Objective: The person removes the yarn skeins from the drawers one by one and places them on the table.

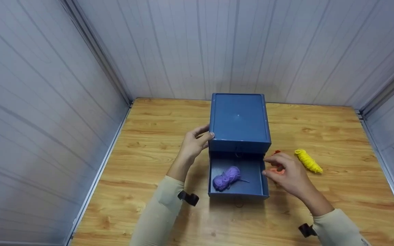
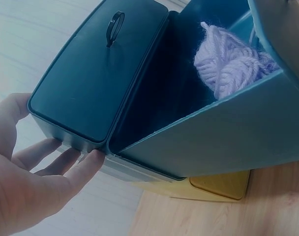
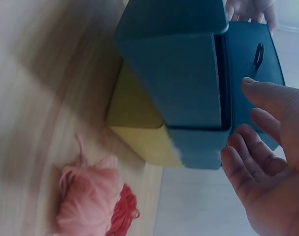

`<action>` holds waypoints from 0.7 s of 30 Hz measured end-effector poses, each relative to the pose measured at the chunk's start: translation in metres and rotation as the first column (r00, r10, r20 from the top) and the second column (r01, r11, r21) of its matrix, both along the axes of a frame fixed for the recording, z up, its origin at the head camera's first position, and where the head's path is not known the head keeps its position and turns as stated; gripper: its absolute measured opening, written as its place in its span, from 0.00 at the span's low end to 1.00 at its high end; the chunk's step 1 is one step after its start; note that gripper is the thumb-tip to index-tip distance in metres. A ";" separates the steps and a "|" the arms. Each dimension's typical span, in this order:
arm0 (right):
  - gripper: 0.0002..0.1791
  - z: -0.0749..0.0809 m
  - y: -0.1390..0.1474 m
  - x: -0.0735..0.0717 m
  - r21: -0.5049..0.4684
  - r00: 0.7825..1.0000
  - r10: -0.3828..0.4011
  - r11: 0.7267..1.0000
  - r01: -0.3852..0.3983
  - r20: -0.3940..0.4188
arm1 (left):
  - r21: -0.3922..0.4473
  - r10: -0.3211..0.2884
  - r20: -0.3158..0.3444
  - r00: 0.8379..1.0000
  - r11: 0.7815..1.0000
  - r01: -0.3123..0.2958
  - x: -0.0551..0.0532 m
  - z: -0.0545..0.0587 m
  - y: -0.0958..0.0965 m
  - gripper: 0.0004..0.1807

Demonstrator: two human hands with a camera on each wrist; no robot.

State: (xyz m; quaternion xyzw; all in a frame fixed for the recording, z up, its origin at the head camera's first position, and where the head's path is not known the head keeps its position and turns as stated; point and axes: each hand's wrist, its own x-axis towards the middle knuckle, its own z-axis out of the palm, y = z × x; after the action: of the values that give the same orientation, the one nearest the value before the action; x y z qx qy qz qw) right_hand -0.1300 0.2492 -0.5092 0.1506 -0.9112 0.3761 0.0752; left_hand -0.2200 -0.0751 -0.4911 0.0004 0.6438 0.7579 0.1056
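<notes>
A blue drawer unit stands on the table, its upper drawer front closed and the drawer below pulled out. In that open drawer lies a purple yarn skein with a loose tail. My left hand touches the unit's upper left corner, thumb at the top edge and fingers extended against the side. Beside the open drawer's right wall is my right hand, fingers loosely bent and nothing in them. Partly behind this hand in the head view sits a salmon yarn skein, with a red yarn skein next to it.
A yellow yarn skein lies on the wooden table, right of my right hand. Under the blue drawers is a yellow bottom section. Pale panel walls close in the back and both sides.
</notes>
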 end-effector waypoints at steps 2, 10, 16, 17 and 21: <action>0.18 0.002 -0.005 0.000 -0.012 1.000 0.015 1.000 -0.015 -0.002 | -0.002 0.003 0.001 1.000 1.000 -0.003 0.001 0.001 0.000 0.30; 0.19 0.006 -0.024 0.005 -0.003 0.994 0.092 0.996 -0.092 0.050 | -0.001 0.007 0.010 1.000 1.000 -0.007 0.001 0.001 0.000 0.29; 0.21 0.005 -0.035 0.002 0.018 0.982 0.172 0.985 -0.174 0.080 | 0.009 0.004 0.008 1.000 1.000 -0.004 0.000 0.001 0.001 0.29; 0.21 0.004 -0.037 0.002 0.018 0.979 0.185 0.982 -0.187 0.082 | 0.007 0.003 0.008 1.000 1.000 -0.003 0.000 0.001 0.001 0.29; 0.22 0.000 -0.043 -0.003 0.012 0.966 0.241 0.970 -0.243 0.095 | 0.002 0.004 0.003 1.000 1.000 -0.004 0.000 0.001 0.001 0.28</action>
State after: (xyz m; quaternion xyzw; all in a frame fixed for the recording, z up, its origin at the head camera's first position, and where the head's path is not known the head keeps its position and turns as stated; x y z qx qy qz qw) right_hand -0.1327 0.2063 -0.5092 0.2440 -0.8927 0.3785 -0.0156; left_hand -0.2197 -0.0741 -0.4899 -0.0019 0.6428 0.7588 0.1050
